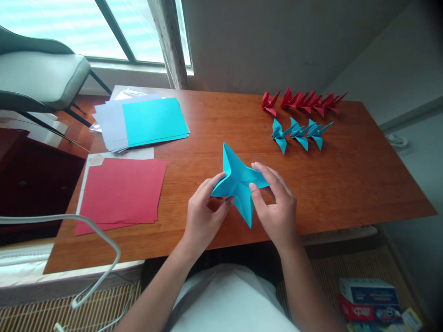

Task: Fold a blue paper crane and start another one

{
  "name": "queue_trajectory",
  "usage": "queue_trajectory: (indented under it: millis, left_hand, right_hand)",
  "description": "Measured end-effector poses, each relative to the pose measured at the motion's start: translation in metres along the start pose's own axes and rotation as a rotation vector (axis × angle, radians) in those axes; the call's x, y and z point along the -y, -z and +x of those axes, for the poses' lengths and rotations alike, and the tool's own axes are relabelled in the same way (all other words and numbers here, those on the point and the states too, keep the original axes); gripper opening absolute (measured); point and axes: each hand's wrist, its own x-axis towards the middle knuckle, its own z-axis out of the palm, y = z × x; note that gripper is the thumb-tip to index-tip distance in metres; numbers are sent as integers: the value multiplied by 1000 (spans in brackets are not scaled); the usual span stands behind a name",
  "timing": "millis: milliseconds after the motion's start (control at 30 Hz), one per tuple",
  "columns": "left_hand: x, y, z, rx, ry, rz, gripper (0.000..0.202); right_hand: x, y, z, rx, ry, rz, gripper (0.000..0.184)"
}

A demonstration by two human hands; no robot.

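A blue origami crane [238,177], half opened into a four-pointed star shape, is held up in front of me over the table's near side. My left hand [206,207] pinches its left point between thumb and fingers. On the opposite point, my right hand [275,198] has its fingers behind the paper and its thumb on the near face. One point sticks up toward the far side and another hangs down between my hands. Beyond it at the right stand three finished blue paper cranes [298,133] in a row, with a row of several red paper cranes [308,100] behind them.
On the wooden table [346,184], a stack of blue sheets [154,121] overlaps white paper [107,120] at the far left. Red sheets [124,191] lie nearer. A white cable or bar [110,242] crosses the left front. A chair [41,74] stands by the window.
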Motion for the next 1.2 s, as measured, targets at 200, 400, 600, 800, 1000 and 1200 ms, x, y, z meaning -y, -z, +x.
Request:
queue_trajectory:
  millis: [200, 400, 600, 800, 1000, 1200]
  left_hand:
    - [-2, 1, 2, -15, -49, 5, 46]
    - [0, 5, 5, -73, -142, 50, 39]
    - [3, 4, 3, 66, -50, -179, 47]
    - [7, 5, 1, -3, -79, -109, 47]
    - [9, 6, 3, -17, -71, -104, 45]
    - [10, 6, 2, -21, -37, -97, 43]
  right_hand:
    - [-1, -5, -4, -2, -83, 110, 65]
    - [1, -9, -5, -42, -144, 207, 75]
    - [0, -10, -8, -44, -187, 277, 72]
    - [-4, -2, -6, 14, -144, 214, 33]
    - [-5, 19, -1, 194, -51, 155, 40]
    - [-14, 38, 1, 329, -13, 71, 46]
